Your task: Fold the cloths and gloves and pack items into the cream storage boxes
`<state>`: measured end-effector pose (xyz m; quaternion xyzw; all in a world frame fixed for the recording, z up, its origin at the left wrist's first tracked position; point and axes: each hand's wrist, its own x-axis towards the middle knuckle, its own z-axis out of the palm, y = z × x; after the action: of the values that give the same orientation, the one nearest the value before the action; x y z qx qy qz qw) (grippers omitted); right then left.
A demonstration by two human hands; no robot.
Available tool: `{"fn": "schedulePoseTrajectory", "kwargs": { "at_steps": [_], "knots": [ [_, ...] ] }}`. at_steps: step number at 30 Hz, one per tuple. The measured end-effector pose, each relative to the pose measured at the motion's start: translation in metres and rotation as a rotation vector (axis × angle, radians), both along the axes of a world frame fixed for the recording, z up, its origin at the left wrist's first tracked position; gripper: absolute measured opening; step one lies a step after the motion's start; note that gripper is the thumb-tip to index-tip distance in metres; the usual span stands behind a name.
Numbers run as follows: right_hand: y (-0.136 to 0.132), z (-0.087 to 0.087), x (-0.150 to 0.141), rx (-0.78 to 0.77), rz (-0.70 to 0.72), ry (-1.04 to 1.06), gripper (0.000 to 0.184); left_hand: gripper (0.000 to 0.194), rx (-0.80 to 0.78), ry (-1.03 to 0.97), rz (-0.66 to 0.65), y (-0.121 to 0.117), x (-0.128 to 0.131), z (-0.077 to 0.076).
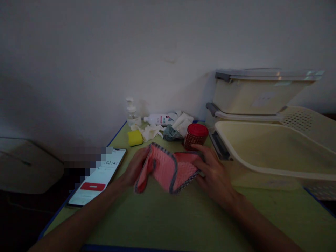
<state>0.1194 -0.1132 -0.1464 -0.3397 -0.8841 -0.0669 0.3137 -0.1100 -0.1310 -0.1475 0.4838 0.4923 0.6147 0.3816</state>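
Note:
A pink cleaning cloth (163, 164) with a dark striped border is held up between both hands above the green tabletop (157, 220). My left hand (135, 168) grips its left side, the fingers partly hidden behind the fabric. At the right end, my right hand (210, 166) pinches the cloth between thumb and fingers. The cloth is creased and partly folded, with one corner hanging down on the left. Just beyond my right hand stands a red canister (195, 136) with a red lid.
Along the wall are a pump bottle (133, 115), a white bottle on its side (160, 119), a yellow sponge (135, 138), a grey-green cloth (172, 133) and crumpled white cloths (151, 132). A phone (98, 178) lies left. Cream storage bins (262, 171) occupy the right.

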Motion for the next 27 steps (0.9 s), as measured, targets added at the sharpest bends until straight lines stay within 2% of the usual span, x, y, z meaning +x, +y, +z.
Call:
{"fn": "schedulePoseTrajectory", "kwargs": {
  "at_steps": [3, 4, 5, 6, 8, 10, 12, 16, 18, 23, 25, 27],
  "knots": [
    [-0.002, 0.007, 0.002, 0.064, 0.251, -0.036, 0.017, 0.064, -0.120, 0.169, -0.583, -0.007, -0.004, 0.009],
    [-0.003, 0.008, 0.002, 0.049, 0.317, -0.073, 0.016, 0.065, -0.142, 0.235, -0.691, -0.008, -0.004, 0.011],
    [-0.004, 0.008, 0.002, 0.024, 0.369, -0.108, 0.015, 0.062, -0.147, 0.306, -0.712, -0.009, -0.004, 0.013],
    [-0.005, 0.008, 0.001, -0.007, 0.405, -0.136, 0.014, 0.054, -0.140, 0.382, -0.654, -0.008, -0.003, 0.014],
    [-0.006, 0.007, 0.000, -0.069, 0.445, -0.170, 0.013, 0.033, -0.117, 0.544, -0.455, -0.005, -0.002, 0.014],
    [-0.007, 0.006, -0.001, -0.108, 0.450, -0.185, 0.012, 0.024, -0.119, 0.714, -0.338, -0.002, -0.002, 0.011],
    [-0.007, 0.006, -0.001, -0.108, 0.425, -0.188, 0.013, 0.024, -0.142, 0.890, -0.371, 0.000, -0.003, 0.007],
    [-0.008, 0.008, 0.001, -0.064, 0.426, -0.186, 0.017, 0.008, -0.152, 1.141, -0.541, -0.001, -0.006, 0.003],
    [-0.008, 0.010, 0.002, -0.083, 0.463, -0.195, 0.016, 0.009, -0.162, 1.142, -0.528, -0.003, -0.006, 0.003],
    [-0.012, 0.015, 0.001, -0.210, 0.497, -0.386, 0.012, 0.015, -0.149, 1.023, -0.349, -0.005, -0.006, 0.000],
    [-0.015, 0.018, 0.000, -0.305, 0.477, -0.457, 0.007, 0.016, -0.174, 1.042, -0.356, -0.006, -0.005, -0.002],
    [-0.017, 0.020, 0.000, -0.412, 0.487, -0.468, 0.012, 0.016, -0.173, 1.039, -0.408, -0.008, -0.003, -0.001]
  ]
}}
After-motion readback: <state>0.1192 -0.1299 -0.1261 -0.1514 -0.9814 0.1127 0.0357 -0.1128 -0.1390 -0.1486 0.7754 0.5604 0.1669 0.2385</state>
